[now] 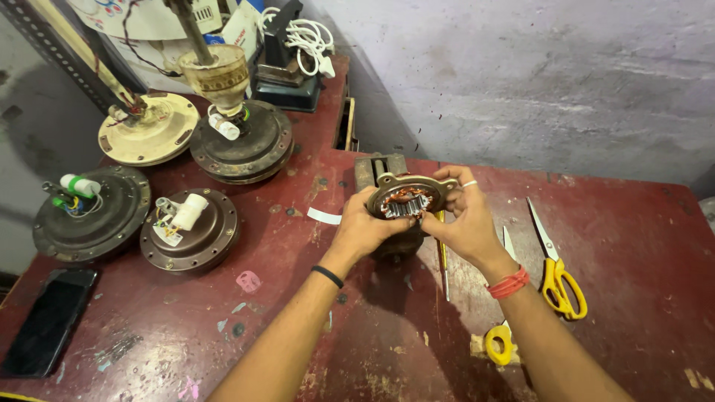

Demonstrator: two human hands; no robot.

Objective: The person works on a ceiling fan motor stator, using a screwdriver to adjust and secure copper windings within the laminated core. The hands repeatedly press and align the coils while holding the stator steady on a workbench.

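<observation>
Both hands hold a round motor stator [406,199] with a brass-coloured frame and copper windings, raised above the red table [633,246]. My left hand [363,227] grips its left and lower side; a black band circles that wrist. My right hand [465,219] holds the right side, with a ring on one finger and a red band on the wrist. Under the stator stands a small grey metal vise [375,170], partly hidden by my hands. A thin screwdriver [444,264] lies on the table just below my right hand.
Yellow-handled scissors [555,269] lie at the right, a second yellow-handled pair [500,339] near my right forearm. Several ceiling fan motors [190,231] [91,212] [242,138] [149,128] sit at the left. A black phone [48,320] lies at the front left corner. White cable [309,37] rests at the back.
</observation>
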